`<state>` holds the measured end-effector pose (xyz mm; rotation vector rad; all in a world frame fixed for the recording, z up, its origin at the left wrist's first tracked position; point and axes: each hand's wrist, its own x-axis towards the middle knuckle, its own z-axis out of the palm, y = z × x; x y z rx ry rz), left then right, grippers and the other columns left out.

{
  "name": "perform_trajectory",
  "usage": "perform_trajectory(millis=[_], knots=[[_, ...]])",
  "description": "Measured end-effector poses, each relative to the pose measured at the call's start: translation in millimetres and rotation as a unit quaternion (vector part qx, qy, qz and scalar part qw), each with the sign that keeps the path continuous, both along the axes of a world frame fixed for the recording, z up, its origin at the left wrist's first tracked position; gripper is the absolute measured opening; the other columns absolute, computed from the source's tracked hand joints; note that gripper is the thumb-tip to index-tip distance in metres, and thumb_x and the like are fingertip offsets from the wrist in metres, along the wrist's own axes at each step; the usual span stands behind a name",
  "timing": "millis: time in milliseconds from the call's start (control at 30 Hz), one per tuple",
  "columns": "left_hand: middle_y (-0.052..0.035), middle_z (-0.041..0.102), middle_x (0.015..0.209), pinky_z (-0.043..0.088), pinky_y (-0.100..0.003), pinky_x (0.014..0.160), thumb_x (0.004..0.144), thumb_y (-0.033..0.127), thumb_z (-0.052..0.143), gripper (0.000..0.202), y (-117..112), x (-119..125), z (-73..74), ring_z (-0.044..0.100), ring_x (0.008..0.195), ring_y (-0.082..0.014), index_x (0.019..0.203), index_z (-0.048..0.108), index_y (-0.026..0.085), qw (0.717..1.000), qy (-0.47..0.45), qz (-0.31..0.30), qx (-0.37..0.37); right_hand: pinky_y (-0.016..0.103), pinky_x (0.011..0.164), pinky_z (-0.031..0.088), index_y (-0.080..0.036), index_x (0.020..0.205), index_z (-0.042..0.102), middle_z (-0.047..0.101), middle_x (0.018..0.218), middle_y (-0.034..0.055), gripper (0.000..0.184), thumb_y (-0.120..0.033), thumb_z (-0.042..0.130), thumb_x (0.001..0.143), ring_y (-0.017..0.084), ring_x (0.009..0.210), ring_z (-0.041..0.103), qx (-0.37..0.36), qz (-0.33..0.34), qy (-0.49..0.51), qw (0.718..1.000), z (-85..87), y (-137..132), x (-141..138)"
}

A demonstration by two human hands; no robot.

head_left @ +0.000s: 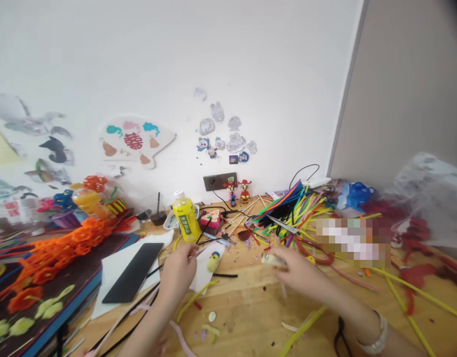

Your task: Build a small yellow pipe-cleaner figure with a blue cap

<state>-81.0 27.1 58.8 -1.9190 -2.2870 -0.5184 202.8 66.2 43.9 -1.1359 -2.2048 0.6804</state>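
Observation:
My left hand (181, 270) is closed in a pinch above the table, left of a small yellow figure with a blue and red top (213, 261) lying on white paper (199, 278). What its fingers hold is hidden; a thin dark stem rises close by. To the right, my right hand (293, 272) is closed around a small pale object (273, 261), too blurred to name. A black pipe cleaner (226, 275) lies between the hands. Nearer to me are a yellow pipe cleaner (194, 301) and a small white disc (212, 316).
A yellow drink bottle (185, 218) stands behind my left hand. A black phone-like slab (134, 272) lies on paper. Scissors (282, 224) rest by a pile of coloured pipe cleaners (306, 206). Orange pipe-cleaner flowers (61, 250) fill the left; a clear plastic bag (432, 198) is at right.

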Motion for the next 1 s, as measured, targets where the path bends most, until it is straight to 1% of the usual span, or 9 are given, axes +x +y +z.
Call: perform_trajectory(millis=[67,133,200,300,433,533,733,867,1000], knots=[[-0.0056,0.069,0.085,0.046,-0.028,0.068,0.077,0.008,0.036,0.029,-0.6,0.4,-3.7,0.063,0.08,-0.0202,0.088,0.061,0.018,1.0,-0.001,0.002,-0.004,0.029,0.08,0.04,-0.019,0.092,0.064,0.065,0.095,0.0058,0.032,-0.006,0.049,0.067,0.02,0.089,0.057,0.005,0.063,-0.043,0.997,-4.3,-15.2,-14.8],[-0.0058,0.069,0.085,0.045,-0.028,0.069,0.077,0.007,0.037,0.029,-1.3,4.6,-10.1,0.064,0.08,-0.0204,0.087,0.062,0.018,1.0,0.006,-0.004,-0.013,0.027,0.078,0.04,-0.019,0.087,0.065,0.064,0.09,0.0048,0.032,-0.002,0.046,0.068,0.018,0.087,0.056,0.018,0.104,-0.088,0.99,-10.6,-26.6,-28.6],[-0.0074,0.069,0.088,0.044,-0.029,0.072,0.074,0.004,0.039,0.03,-2.1,7.2,-14.5,0.063,0.082,-0.0213,0.087,0.063,0.018,1.0,0.023,-0.007,-0.02,0.027,0.078,0.039,-0.019,0.085,0.066,0.063,0.088,0.0051,0.032,0.0,0.044,0.07,0.019,0.088,0.054,0.039,0.118,-0.126,0.984,-17.9,-32.9,-39.3],[-0.0106,0.065,0.097,0.043,-0.03,0.077,0.072,0.001,0.041,0.034,-2.1,-1.4,-12.8,0.061,0.089,-0.0222,0.094,0.062,0.016,0.998,0.05,0.012,-0.02,0.029,0.08,0.038,-0.02,0.086,0.066,0.062,0.093,0.0059,0.03,-0.002,0.047,0.071,0.021,0.094,0.051,0.048,0.117,-0.149,0.981,-28.0,-35.3,-47.1],[-0.012,0.065,0.095,0.044,-0.029,0.075,0.076,0.005,0.041,0.03,1.7,-30.2,-7.7,0.061,0.09,-0.0221,0.094,0.063,0.015,0.996,0.067,0.057,-0.028,0.029,0.084,0.037,-0.022,0.092,0.066,0.059,0.097,0.0048,0.032,-0.004,0.051,0.069,0.02,0.098,0.047,0.037,0.107,-0.105,0.988,-36.1,-35.4,-46.0],[-0.0128,0.065,0.093,0.045,-0.03,0.074,0.081,0.014,0.043,0.023,6.2,-44.3,-14.4,0.061,0.089,-0.0233,0.089,0.064,0.014,0.994,0.074,0.07,-0.031,0.029,0.084,0.037,-0.022,0.092,0.065,0.058,0.097,0.0048,0.033,-0.005,0.051,0.068,0.02,0.097,0.047,0.027,0.104,-0.078,0.991,-39.3,-35.0,-44.1],[-0.0111,0.065,0.088,0.044,-0.03,0.074,0.08,0.022,0.049,0.018,11.0,-44.4,-31.0,0.061,0.084,-0.0228,0.082,0.065,0.016,0.994,0.094,0.06,-0.02,0.03,0.083,0.038,-0.02,0.086,0.064,0.058,0.094,0.0054,0.029,-0.004,0.051,0.065,0.02,0.095,0.048,0.037,0.105,-0.045,0.993,-43.5,-31.6,-45.6],[-0.0098,0.065,0.084,0.044,-0.028,0.07,0.082,0.015,0.044,0.022,10.4,-42.1,-27.3,0.062,0.08,-0.0209,0.075,0.065,0.016,0.993,0.104,0.05,-0.02,0.031,0.082,0.039,-0.021,0.085,0.063,0.058,0.092,0.0043,0.031,-0.002,0.048,0.066,0.02,0.093,0.05,0.047,0.089,-0.007,0.995,-42.2,-30.7,-44.6],[-0.0099,0.064,0.088,0.044,-0.029,0.074,0.086,0.017,0.042,0.022,8.4,-39.1,-20.1,0.061,0.087,-0.0211,0.08,0.063,0.015,0.992,0.112,0.044,-0.028,0.033,0.082,0.039,-0.021,0.084,0.061,0.058,0.09,0.0047,0.024,-0.005,0.047,0.071,0.02,0.092,0.051,0.05,0.069,0.027,0.996,-36.0,-30.3,-40.2]])
